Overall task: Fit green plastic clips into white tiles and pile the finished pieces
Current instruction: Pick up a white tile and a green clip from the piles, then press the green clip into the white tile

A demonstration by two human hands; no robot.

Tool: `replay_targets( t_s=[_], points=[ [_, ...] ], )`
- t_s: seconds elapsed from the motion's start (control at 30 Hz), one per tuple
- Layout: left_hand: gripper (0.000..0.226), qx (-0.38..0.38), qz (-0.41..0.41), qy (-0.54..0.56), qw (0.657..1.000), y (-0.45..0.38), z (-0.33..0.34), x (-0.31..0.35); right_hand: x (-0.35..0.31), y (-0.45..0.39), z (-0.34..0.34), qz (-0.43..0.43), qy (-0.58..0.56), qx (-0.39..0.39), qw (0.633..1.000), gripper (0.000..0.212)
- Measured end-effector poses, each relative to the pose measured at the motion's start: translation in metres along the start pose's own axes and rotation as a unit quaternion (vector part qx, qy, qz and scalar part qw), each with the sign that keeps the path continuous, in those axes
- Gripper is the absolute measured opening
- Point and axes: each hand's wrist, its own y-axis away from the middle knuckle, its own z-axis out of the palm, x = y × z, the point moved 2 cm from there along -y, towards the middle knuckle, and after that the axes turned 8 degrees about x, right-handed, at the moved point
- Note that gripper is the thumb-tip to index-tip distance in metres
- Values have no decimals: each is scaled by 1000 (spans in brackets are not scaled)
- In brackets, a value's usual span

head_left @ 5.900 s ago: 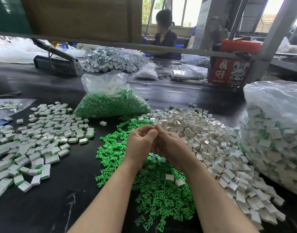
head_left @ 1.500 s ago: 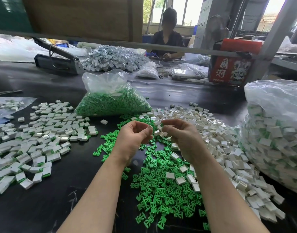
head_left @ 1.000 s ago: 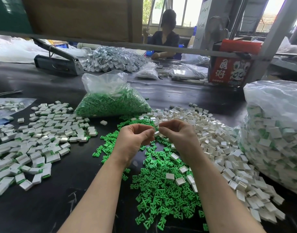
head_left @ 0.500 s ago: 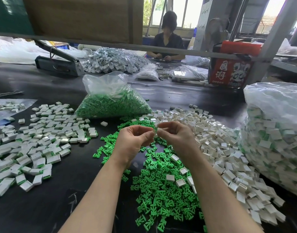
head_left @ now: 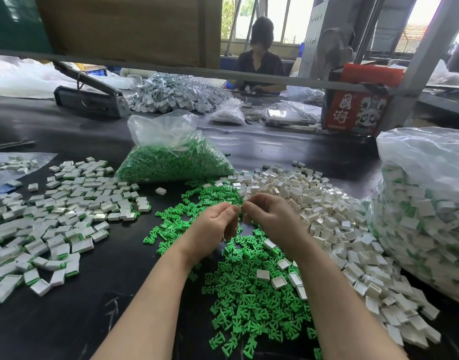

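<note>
Clip-to-tile fitting: hazards and part positions

We hold both hands raised over the heap of loose green plastic clips (head_left: 251,289) on the black surface (head_left: 98,320), fingertips nearly meeting: the left hand (head_left: 214,228) and the right hand (head_left: 271,216) are curled as if pinching a small part each, but we cannot tell what either holds, since the fingers hide it. In our judgement, a clip offered skewed may jam or snap out of the pinch and drop among the loose clips; an unfitted tile may also stray into the finished pile. The heap of empty white plastic tiles (head_left: 327,211) lies just right of the right hand; the spread of finished white tiles with green edges (head_left: 59,219) lies well to the left. A clear bag of green clips (head_left: 173,162) sits beyond the hands.
</note>
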Motion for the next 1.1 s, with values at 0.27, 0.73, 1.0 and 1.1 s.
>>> replay_targets(
  t_s=[0.27, 0.73, 1.0, 1.1],
  points=[
    [30, 15, 7, 23, 1000, 3, 6, 4, 4, 0, 10, 17, 27, -21, 999, 33],
    [36, 64, 37, -14, 997, 3, 19, 3, 10, 2, 20, -66, 179, 58, 980, 34],
    [37, -30, -11, 73, 997, 2, 17, 4, 10, 0, 9, -22, 94, 26, 995, 34],
    [38, -32, -16, 72, 997, 3, 16, 6, 9, 0, 7, -13, 50, -3, 999, 37]
  ],
)
